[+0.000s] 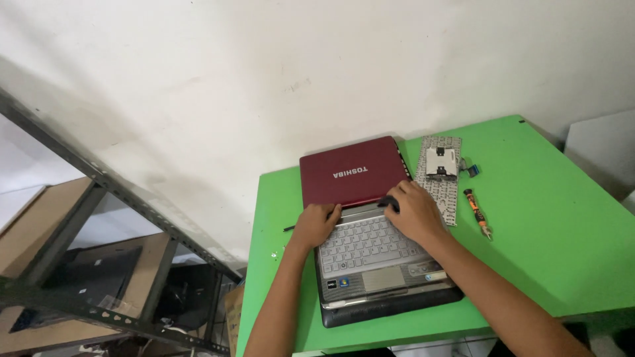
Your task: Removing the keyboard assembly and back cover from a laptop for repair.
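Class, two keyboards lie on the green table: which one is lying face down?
The loose keyboard, beside the red laptop near the screwdriver, shows its grey back. The other, under both hands, shows its keys.

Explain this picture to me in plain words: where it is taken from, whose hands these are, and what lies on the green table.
There is one picture, taken by a camera worn on a person's head and looking down at that person's own bare hands. No machine is involved.

On the green table lies a small laptop with a dark red lid folded far back, its outside facing up. The left hand rests at the upper left of the laptop's keyboard, by the hinge. The right hand rests at the upper right, with something small and dark under its fingers; I cannot tell what it is.

Beside the laptop lies a loose spare keyboard, face down, and an orange and black screwdriver. A white wall stands behind, and a metal shelf to the left.
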